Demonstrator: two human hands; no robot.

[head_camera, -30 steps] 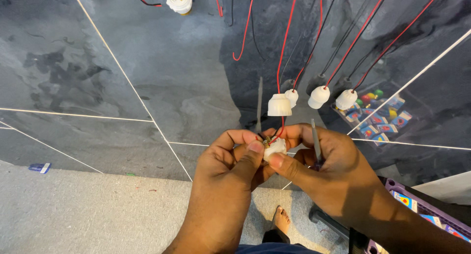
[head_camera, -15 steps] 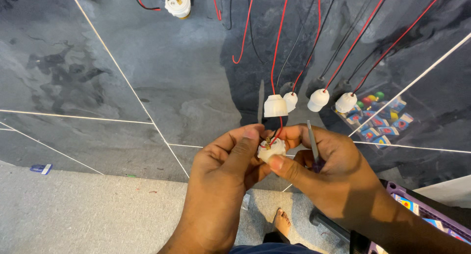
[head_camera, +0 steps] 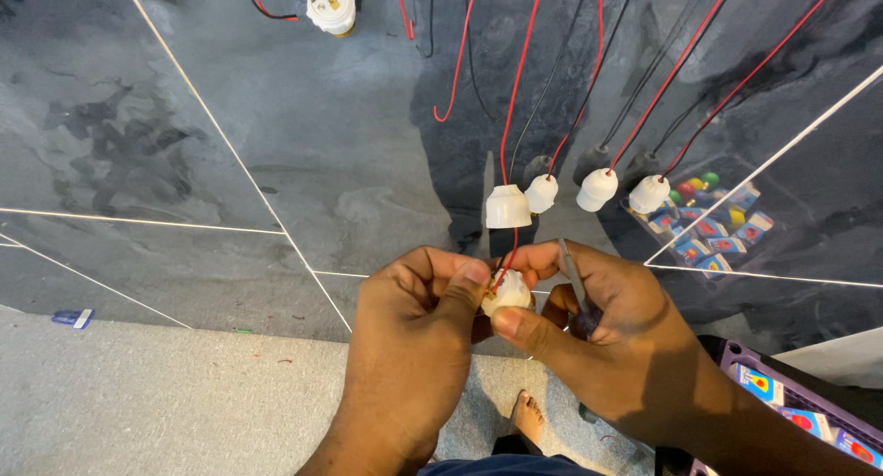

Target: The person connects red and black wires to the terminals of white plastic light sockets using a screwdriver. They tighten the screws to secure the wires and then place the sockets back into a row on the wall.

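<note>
Head view, L to R: left hand [head_camera: 414,347] pinches white lamp-holder base [head_camera: 508,294] w/ thumb on top; red wire [head_camera: 515,117] enters at the terminal. Right hand [head_camera: 607,333] fingers pinch base from below, also gripping screwdriver [head_camera: 575,287]. Best practice, judged: hold base steady, seat wire fully, avoid strain. White sockets [head_camera: 598,189] hang above.

The floor [head_camera: 138,412] is grey and speckled, running up to a dark glossy wall [head_camera: 303,145] with thin white seams. A small blue packet [head_camera: 72,318] lies at its left edge near the wall. A bare foot [head_camera: 528,418] stands near the lower middle.
</note>
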